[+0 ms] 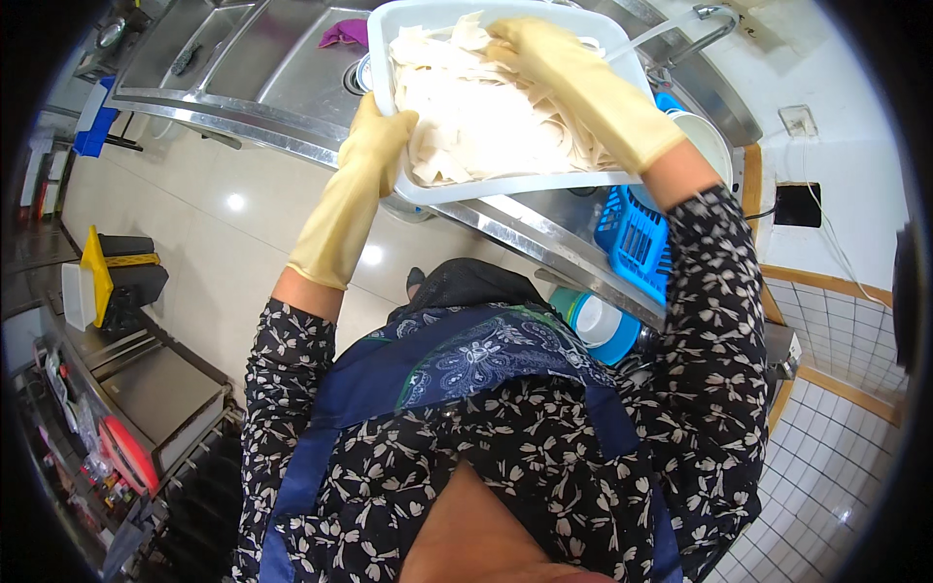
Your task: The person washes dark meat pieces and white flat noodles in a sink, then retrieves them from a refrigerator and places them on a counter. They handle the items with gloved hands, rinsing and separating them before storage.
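Note:
A white plastic tub (510, 191) full of pale, flat strips (481, 124), perhaps wide noodles, rests over a stainless steel sink. Both my hands wear cream rubber gloves. My left hand (379, 131) grips the tub's left rim near its front corner, thumb over the edge. Over the far side of the tub, my right hand (517, 47) is at the strips with its fingers bent; it is slightly blurred, and whether it pinches any cannot be told. A pale hose (649, 36) runs from the tap (718, 25) to the tub's right side.
A purple cloth (346, 33) lies by the drain (353, 76) in the left sink basin. A blue plastic basket (634, 240) and a white bucket (703, 135) stand right of the tub. The steel counter edge (255, 130) runs before me. A yellow-edged bin (95, 277) stands at left.

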The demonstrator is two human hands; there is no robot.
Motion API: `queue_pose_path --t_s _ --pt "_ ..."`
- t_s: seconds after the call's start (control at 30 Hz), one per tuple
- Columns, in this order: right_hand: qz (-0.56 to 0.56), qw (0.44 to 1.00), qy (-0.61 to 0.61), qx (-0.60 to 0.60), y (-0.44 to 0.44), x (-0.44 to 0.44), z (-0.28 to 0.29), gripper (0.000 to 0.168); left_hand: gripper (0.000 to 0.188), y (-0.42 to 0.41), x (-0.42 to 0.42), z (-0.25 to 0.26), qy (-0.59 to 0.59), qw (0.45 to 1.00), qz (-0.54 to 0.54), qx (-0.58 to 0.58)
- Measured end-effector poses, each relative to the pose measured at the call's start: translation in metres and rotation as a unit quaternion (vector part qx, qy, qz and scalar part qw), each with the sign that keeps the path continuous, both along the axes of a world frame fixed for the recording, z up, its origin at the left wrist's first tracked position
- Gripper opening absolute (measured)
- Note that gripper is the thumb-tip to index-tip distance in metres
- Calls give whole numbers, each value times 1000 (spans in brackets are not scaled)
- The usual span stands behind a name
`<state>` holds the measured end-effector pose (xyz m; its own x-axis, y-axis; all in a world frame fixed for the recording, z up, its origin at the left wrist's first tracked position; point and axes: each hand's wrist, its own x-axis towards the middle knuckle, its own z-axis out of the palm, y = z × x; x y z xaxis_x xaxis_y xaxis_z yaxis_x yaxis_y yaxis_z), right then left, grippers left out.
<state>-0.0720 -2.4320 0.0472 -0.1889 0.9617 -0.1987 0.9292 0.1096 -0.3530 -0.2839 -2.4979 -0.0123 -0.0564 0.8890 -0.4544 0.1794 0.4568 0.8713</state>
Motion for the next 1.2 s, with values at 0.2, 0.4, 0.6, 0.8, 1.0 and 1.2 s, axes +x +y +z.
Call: queue_pose_path --t_s 0.2,0.4,0.6,0.8,1.0,1.2 --pt "93 989 -27 -113 -41 71 -29 18 52 -2 0 11 -42 999 2 5" --pt "136 986 -87 -49 -42 128 -64 17 61 -6 4 19 -40 999 -3 6" --pt "253 940 -224 36 -52 101 -53 19 53 0 -1 5 -52 998 12 18" --pt "308 882 -358 2 -43 76 -70 18 55 0 1 12 -42 999 6 17" --pt "296 885 -358 16 -29 75 -90 15 57 1 2 15 -51 998 9 21" --pt "132 988 21 76 -35 106 -77 16 58 3 -2 9 -46 999 11 27"
